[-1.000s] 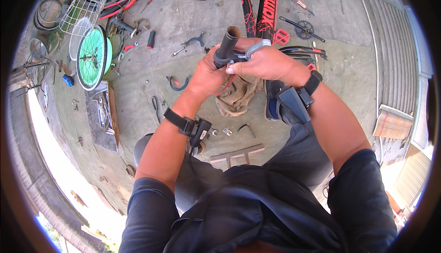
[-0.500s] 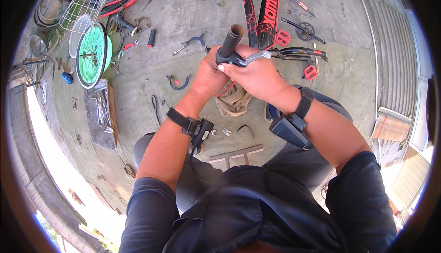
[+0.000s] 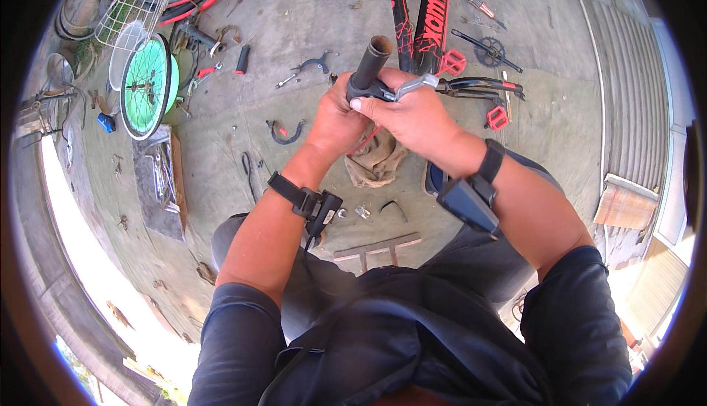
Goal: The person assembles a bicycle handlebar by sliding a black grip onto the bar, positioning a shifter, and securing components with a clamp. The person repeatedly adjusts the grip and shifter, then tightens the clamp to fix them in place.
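Note:
A dark handlebar tube [image 3: 373, 56] with an open, rusty end points up and away from me. My left hand [image 3: 335, 120] is closed around it from the left, its thumb near a black clamp [image 3: 377, 92] on the tube. The clamp carries a silver brake lever [image 3: 418, 84] that sticks out to the right. Closed over the brake lever assembly is my right hand [image 3: 422, 120], its thumb pressed by the clamp; most of its fingers are hidden. A red cable [image 3: 366, 141] hangs below my hands, over a brown cloth [image 3: 381, 161].
Ahead lies a black and red bicycle frame [image 3: 431, 26], with a crankset [image 3: 489, 51] to its right. A spoked wheel [image 3: 144, 88], a wire basket [image 3: 143, 1] and a tool tray [image 3: 177, 185] are at left. Several small tools and parts lie around.
My right hand and wrist have turned slightly, and the brake lever has tilted a little with them. My left hand keeps its hold on the handlebar tube.

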{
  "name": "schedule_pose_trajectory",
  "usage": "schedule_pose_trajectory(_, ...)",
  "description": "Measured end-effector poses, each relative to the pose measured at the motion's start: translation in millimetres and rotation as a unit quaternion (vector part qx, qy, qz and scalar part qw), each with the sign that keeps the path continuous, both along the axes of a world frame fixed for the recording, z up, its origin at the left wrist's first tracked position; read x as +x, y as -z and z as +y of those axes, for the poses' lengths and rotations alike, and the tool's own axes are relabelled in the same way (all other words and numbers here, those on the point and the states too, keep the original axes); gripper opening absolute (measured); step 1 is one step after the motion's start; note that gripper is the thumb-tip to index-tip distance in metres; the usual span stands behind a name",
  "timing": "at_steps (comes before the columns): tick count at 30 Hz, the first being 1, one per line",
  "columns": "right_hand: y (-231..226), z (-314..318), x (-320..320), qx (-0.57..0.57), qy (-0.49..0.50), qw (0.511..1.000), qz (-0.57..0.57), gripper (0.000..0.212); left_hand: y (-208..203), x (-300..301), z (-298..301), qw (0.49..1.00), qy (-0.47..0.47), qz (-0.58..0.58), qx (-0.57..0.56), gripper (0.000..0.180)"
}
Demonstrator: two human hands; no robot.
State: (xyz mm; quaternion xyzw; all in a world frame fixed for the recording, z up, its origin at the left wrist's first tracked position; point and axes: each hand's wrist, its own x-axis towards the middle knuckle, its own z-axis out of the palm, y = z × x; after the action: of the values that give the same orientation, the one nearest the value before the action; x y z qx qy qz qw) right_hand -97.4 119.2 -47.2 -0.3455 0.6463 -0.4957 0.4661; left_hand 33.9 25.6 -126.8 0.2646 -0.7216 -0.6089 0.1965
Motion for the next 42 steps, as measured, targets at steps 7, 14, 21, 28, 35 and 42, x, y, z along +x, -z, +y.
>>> schedule_pose_trajectory(7, -5, -4, 5, 0.03, 0.028, 0.999, -0.019, 0.034, -4, -3, -2, 0.999, 0.003, -0.03, 0.025, 0.025)
schedule_pose_trajectory(14, -16, -12, -55, 0.048, -0.18, 0.982, 0.012, 0.04, -13, -6, 2, 0.994, -0.004, -0.059, 0.089, 0.044)
schedule_pose_trajectory(21, -10, -14, -31, -0.001, -0.08, 0.997, 0.022, 0.039, -15, -9, 4, 0.999, -0.014, -0.028, 0.039, 0.036)
schedule_pose_trajectory(28, -27, -15, -17, -0.009, 0.037, 0.999, 0.038, 0.031, -33, -23, -9, 0.999, -0.048, -0.012, 0.013, 0.025)
schedule_pose_trajectory(35, -27, 6, 10, -0.086, 0.046, 0.987, 0.129, 0.029, -20, -6, -7, 0.996, -0.025, 0.048, -0.065, 0.03)
schedule_pose_trajectory(42, -6, 30, 26, -0.055, 0.039, 0.986, 0.155, 0.03, -23, 10, 8, 0.992, 0.012, -0.058, -0.109, 0.039)
